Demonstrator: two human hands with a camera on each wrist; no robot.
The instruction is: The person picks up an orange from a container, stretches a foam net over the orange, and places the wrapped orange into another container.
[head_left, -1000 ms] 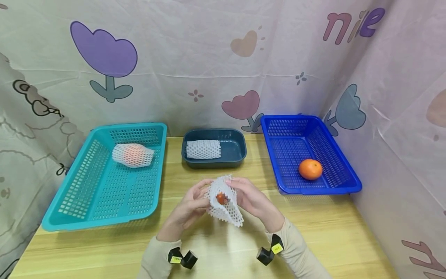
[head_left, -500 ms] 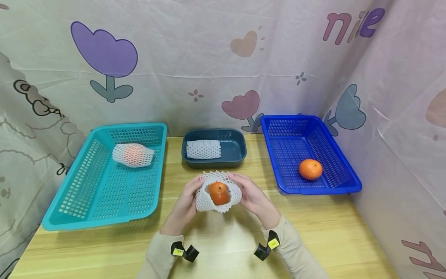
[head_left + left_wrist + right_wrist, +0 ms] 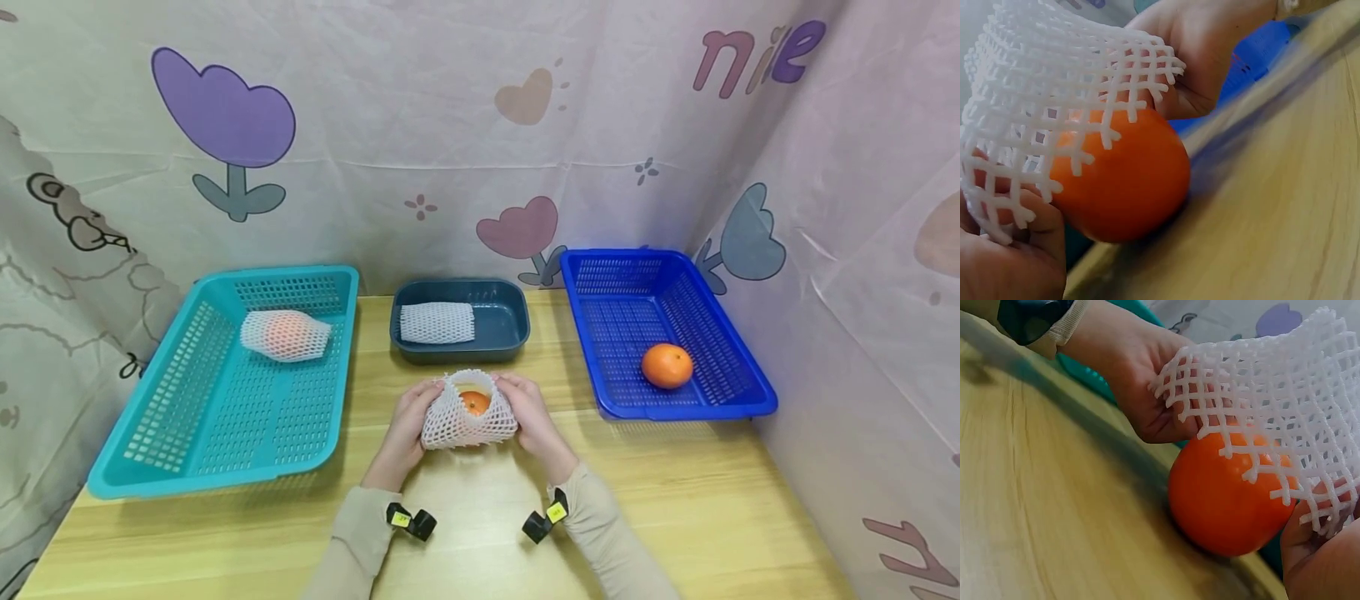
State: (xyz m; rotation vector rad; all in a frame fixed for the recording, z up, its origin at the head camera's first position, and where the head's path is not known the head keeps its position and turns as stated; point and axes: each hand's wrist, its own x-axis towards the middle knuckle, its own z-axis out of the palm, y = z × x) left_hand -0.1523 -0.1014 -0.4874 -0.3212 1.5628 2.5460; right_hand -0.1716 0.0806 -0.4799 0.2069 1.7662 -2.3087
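At the middle of the head view, my left hand and right hand grip opposite sides of a white foam net sleeve. The net is stretched wide round an orange, whose top shows through the upper opening. In the left wrist view the orange's smooth lower part bulges out below the net's jagged edge. Fingers of both hands are hooked inside the mesh, partly hidden by it. From the right wrist, the same bare underside appears close over the table.
A teal basket at left holds a net-wrapped fruit. Behind the hands, a dark tray holds another foam net. At right, a blue basket contains an orange. A printed curtain borders the wooden table.
The net, earlier bunched and tilted with little fruit showing, is spread wide. Both hands have turned it so its front covers more of the orange's near side, and the wrists have drawn closer.
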